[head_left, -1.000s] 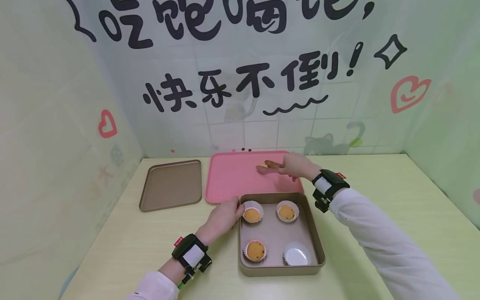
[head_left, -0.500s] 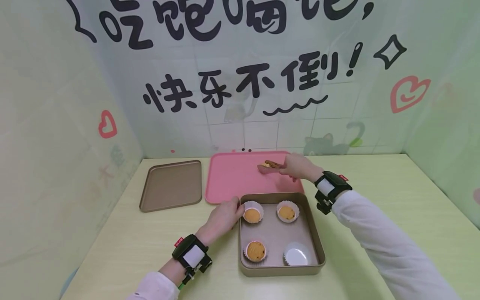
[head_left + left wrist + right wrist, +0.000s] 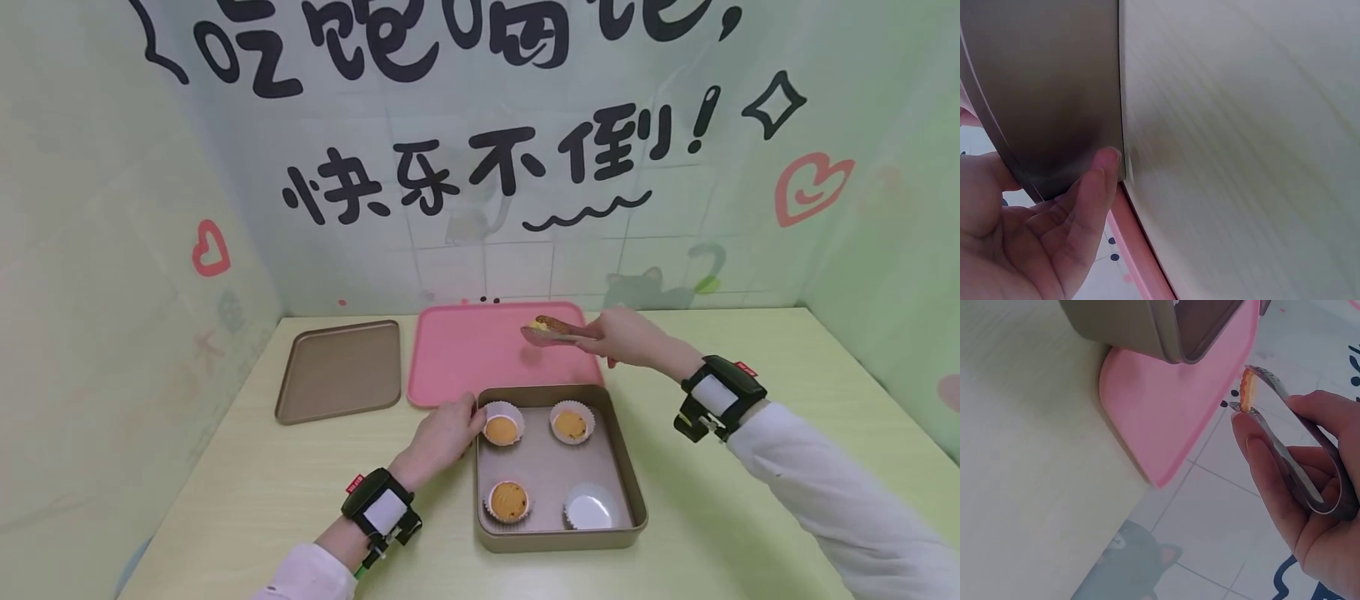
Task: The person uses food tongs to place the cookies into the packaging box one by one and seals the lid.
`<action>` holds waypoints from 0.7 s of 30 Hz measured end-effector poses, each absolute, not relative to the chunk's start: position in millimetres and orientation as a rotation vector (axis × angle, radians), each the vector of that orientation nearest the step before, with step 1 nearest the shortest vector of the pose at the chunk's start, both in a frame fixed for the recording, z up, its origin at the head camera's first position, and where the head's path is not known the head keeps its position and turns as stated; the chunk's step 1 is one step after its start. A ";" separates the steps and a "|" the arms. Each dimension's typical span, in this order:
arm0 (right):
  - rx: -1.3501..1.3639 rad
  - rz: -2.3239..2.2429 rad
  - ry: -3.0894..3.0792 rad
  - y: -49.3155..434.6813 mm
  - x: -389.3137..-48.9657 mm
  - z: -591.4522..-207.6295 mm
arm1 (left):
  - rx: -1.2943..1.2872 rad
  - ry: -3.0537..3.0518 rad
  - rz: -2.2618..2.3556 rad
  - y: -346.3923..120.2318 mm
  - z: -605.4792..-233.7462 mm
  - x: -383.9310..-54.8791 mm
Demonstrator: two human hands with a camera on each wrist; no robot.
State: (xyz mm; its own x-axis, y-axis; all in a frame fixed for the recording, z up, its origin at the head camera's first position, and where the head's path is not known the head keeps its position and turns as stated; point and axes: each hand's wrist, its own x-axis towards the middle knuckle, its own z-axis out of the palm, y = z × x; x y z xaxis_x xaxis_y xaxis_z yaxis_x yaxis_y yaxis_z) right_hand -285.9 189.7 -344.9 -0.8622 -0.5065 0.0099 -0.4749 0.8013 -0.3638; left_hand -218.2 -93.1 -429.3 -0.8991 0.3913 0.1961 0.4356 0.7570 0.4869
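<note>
My right hand [image 3: 630, 337] holds metal tongs [image 3: 1319, 434], which pinch a thin golden cookie [image 3: 1247, 389] on edge between their tips. In the head view the tongs hang over the right part of a pink tray [image 3: 465, 354]. My left hand [image 3: 442, 433] grips the left side of a deep brown baking pan [image 3: 540, 467] near its far left corner. Fingers [image 3: 1094, 194] press its outer wall. Inside the pan, three paper cups hold cookies, among them the far right cup [image 3: 572, 423]. The near right paper cup [image 3: 591, 507] is empty.
A shallow brown baking tray [image 3: 341, 371] lies left of the pink tray on a pale wooden table [image 3: 285, 500]. The pan stands in front of the pink tray. A printed backdrop [image 3: 465, 258] rises behind the table's back edge.
My right hand has moved right and lifted the tongs with the cookie off the pink tray. The left hand and the pan stay in place.
</note>
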 end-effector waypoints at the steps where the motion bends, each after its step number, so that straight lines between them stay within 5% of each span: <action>1: -0.803 -0.548 2.898 192.1 -281.5 -343.1 | -0.676 -2.869 -0.826 -93.0 -429.3 -218.2; 21: -1.277 -0.543 2.854 235.8 -173.8 -321.7 | -0.673 -2.876 -0.840 -91.6 -427.0 -215.7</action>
State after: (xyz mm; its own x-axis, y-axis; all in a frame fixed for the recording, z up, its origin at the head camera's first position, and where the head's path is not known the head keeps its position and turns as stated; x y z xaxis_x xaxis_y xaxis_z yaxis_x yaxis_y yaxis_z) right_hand -173.8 235.8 -321.7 -0.6759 -0.7180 0.1662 -0.7288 0.6178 -0.2951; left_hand -215.7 -91.6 -427.0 -0.9016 0.3903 0.1862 0.4292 0.7546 0.4965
